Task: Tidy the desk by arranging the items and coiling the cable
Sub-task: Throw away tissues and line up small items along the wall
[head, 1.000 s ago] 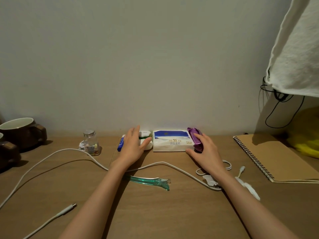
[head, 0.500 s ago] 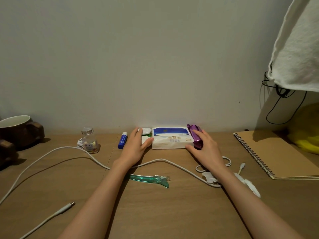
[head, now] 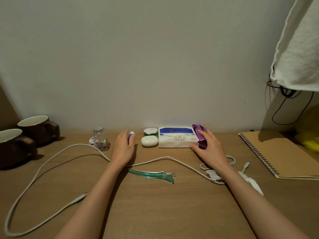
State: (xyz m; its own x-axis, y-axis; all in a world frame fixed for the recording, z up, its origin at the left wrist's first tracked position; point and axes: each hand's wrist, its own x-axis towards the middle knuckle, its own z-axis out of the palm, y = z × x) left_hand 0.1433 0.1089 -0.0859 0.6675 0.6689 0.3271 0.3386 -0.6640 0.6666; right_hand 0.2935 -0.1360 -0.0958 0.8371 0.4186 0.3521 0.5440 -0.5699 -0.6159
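The scene is dim, with a flat, greenish-grey cast. Soft shadows lie on the bench (head: 155, 204) just right of the left hand (head: 122, 149) and right of the mugs (head: 37, 131) far to its left, so light falls from above and left. Beyond the right hand (head: 209, 149), a hanging cloth (head: 298, 49) darkens the wall (head: 155, 57) and the notebook (head: 284, 152). Focus is fairly sharp, though fine print is illegible. Wide-angle bending curves the edges.
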